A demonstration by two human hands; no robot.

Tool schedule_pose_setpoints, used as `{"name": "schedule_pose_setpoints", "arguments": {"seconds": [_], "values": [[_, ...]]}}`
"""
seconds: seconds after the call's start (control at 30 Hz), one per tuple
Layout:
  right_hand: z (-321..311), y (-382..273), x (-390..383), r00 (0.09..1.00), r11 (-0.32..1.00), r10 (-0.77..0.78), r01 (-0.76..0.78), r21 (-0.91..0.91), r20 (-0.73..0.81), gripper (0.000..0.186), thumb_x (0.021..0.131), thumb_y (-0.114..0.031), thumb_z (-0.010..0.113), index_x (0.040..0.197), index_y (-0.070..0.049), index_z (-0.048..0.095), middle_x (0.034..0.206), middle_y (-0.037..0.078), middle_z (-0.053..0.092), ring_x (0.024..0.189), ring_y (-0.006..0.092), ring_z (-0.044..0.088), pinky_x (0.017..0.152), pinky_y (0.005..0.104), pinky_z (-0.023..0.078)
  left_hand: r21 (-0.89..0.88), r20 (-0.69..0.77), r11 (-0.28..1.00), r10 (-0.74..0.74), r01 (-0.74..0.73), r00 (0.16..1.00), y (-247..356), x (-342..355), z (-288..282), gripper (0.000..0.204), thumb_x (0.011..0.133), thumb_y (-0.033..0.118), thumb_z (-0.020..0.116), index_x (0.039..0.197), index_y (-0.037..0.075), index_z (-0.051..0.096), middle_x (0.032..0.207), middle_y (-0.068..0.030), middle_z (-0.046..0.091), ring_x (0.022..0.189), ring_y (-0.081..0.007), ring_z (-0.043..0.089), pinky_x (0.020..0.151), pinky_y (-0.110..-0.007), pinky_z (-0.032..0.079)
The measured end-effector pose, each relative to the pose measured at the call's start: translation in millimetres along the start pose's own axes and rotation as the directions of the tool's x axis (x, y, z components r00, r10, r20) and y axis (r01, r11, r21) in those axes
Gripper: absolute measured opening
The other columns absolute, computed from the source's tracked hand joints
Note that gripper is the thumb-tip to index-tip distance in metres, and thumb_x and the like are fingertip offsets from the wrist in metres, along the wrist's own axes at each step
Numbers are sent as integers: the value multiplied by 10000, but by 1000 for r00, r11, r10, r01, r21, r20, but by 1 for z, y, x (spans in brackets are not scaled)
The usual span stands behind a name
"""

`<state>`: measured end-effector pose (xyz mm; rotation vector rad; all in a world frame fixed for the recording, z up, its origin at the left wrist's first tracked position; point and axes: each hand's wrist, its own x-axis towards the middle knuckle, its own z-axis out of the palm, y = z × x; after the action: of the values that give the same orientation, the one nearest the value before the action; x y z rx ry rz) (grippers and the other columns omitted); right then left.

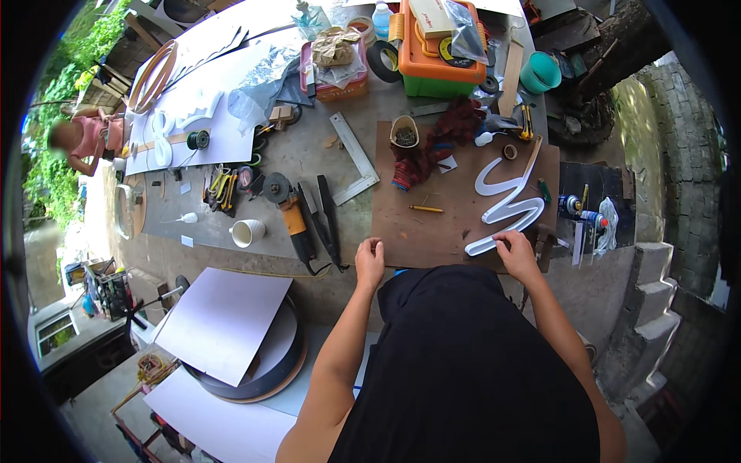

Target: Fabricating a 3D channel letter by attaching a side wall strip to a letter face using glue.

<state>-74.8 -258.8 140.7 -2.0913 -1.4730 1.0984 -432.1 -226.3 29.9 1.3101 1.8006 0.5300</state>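
My left hand is at the front edge of the brown board, fingers curled closed; whether anything is between them cannot be made out. My right hand pinches the lower end of a white zigzag channel strip with curved bends, lying on the board's right side. A thin wooden stick meets its upper end. A yellow pencil, dark red gloves, a cup of small dark pieces and a small brown ring are also on the board.
An angle grinder, metal square, white mug, orange-green toolbox and spray cans share the worktable. A person in pink is at the far left. White sheets lie lower left; concrete steps descend at right.
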Motion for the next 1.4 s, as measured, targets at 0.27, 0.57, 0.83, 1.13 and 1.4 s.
{"name": "schedule_pose_setpoints", "arguments": {"seconds": [0.27,0.57,0.83,1.13,1.4], "values": [[19,5,-12,998,998,-14,18,-66,55,177,886,-159,652,999,-42,722,1003,135,683,1004,346,611,897,445,484,-19,-26,1000,14,-14,1000,-18,3,-9,215,974,171,607,1073,-13,659,998,-175,671,914,-315,663,825,-396,519],[26,8,-32,998,996,64,-63,-66,5,175,897,-187,645,987,-61,727,1003,124,661,1004,340,588,898,446,459,-5,56,997,74,-74,996,3,22,-10,203,978,163,604,1076,-6,658,998,-169,672,896,-300,669,805,-387,522],[16,30,-37,996,994,88,-89,-65,-11,168,893,-203,653,984,-88,736,973,115,657,990,335,591,884,452,465,-2,43,996,87,-87,995,8,22,2,199,980,168,605,1064,-3,662,979,-160,674,872,-288,665,801,-387,521],[-8,60,7,995,999,-21,17,-39,-99,170,889,-183,654,980,-61,730,974,139,679,983,350,615,879,460,482,31,18,998,48,-49,999,1,-14,2,214,988,169,595,1058,-22,661,971,-157,677,869,-267,664,801,-373,520],[-90,72,138,911,979,53,34,203,-408,167,895,-120,617,989,-20,711,953,158,705,972,334,640,877,419,506,125,32,992,20,-24,999,18,-27,-14,206,996,155,587,1075,-22,656,956,-139,671,840,-221,647,789,-348,516]]}}
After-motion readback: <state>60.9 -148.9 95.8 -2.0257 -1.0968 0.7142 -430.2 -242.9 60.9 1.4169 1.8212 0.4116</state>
